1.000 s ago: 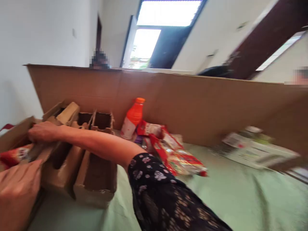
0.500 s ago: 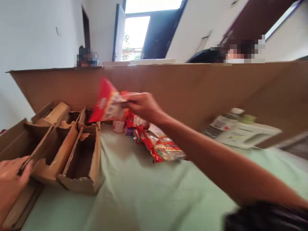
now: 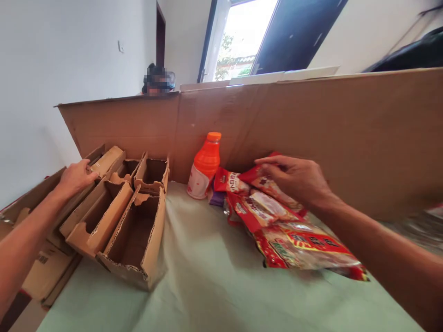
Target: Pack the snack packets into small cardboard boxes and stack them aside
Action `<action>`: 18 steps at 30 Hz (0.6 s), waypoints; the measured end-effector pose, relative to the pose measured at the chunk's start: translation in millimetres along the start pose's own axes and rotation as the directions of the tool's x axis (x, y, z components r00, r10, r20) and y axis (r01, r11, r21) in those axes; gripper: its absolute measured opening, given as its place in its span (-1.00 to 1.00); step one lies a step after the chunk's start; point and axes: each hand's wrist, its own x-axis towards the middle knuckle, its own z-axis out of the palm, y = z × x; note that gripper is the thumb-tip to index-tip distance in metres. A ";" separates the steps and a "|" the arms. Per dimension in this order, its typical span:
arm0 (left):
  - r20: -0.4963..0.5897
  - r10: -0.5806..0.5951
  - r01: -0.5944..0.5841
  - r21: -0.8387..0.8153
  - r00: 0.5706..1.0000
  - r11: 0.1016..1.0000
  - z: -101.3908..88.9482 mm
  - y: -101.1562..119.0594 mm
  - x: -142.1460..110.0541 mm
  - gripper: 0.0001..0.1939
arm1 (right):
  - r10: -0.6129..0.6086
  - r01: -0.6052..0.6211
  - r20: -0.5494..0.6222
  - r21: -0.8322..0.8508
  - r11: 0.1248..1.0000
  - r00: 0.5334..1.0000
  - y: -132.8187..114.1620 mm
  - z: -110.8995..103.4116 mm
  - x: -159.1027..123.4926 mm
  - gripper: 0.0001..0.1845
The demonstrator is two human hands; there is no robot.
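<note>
My left hand point(image 3: 75, 176) rests with curled fingers on the rim of a cardboard compartment box point(image 3: 114, 216) at the left, which is split into several open cells. My right hand point(image 3: 294, 177) hovers over a pile of red snack packets point(image 3: 277, 221) on the green cloth, fingers bent and touching the topmost red packet point(image 3: 266, 182) at the back of the pile. An orange drink bottle point(image 3: 205, 166) with a white label stands upright between the box and the packets.
A tall brown cardboard wall point(image 3: 277, 124) runs across the back of the green-covered table point(image 3: 214, 286). Flattened cardboard point(image 3: 44, 267) lies at the far left. Another person's head point(image 3: 157, 82) shows behind the wall. An open door and window lie beyond.
My right hand, which held a red packet up in the air half a second ago, has dropped to the pile on the table. My left hand moved from the near box edge to the far rim.
</note>
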 end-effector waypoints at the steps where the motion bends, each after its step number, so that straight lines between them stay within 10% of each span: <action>1: 0.028 -0.032 0.031 0.009 0.999 0.999 5.4 1.4 13.0 -0.45 | -0.020 0.019 0.017 0.018 1.000 1.000 -11.6 7.1 -0.8 -0.52; 6: 0.090 -0.115 0.115 0.006 0.989 0.993 24.0 4.6 42.3 -0.65 | -0.230 0.208 0.140 0.154 0.966 0.963 -81.9 48.8 1.3 -0.72; 12: 0.085 -0.064 0.063 0.015 0.994 0.998 36.8 15.7 24.9 -0.67 | -0.570 0.522 0.285 0.232 0.821 0.771 -198.0 129.8 21.2 -0.70; 18: 0.085 -0.006 0.003 0.035 0.996 0.999 49.9 20.5 14.8 -0.69 | -0.521 0.619 0.546 0.005 0.785 0.656 -310.6 226.6 62.1 -0.59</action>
